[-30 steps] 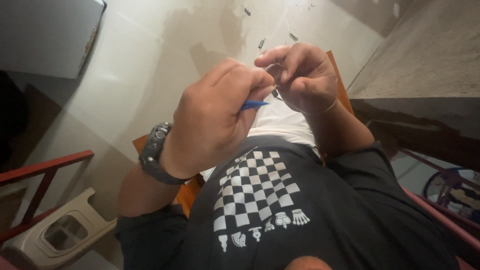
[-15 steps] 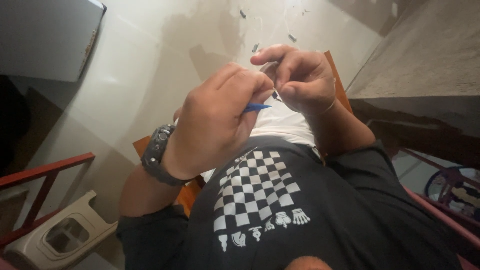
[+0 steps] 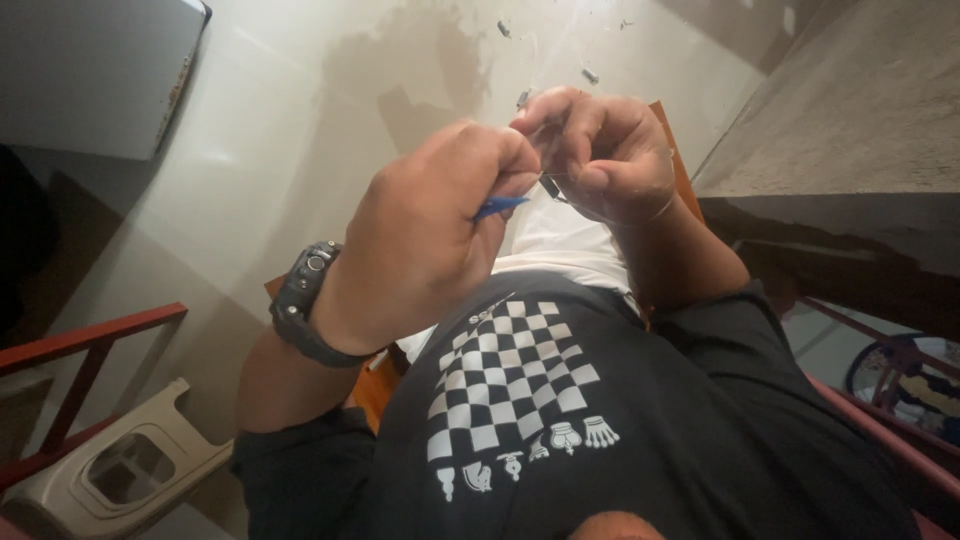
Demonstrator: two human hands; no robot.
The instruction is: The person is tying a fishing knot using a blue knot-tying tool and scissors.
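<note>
Both the left hand (image 3: 425,235) and right hand (image 3: 610,155) have crept slightly up-frame (pinches unchanged).

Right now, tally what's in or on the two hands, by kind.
Blue-tipped tool, pinched in the left hand: 1
Small dark part, pinched in the right hand: 1
Black wristwatch, on the left wrist: 1
Thin bangle, on the right wrist: 1
Total: 4

I see through one head-worn camera, aimed steeply down my own chest and close on it. My left hand (image 3: 430,240) sits centre, right hand (image 3: 610,160) at one o'clock.
</note>
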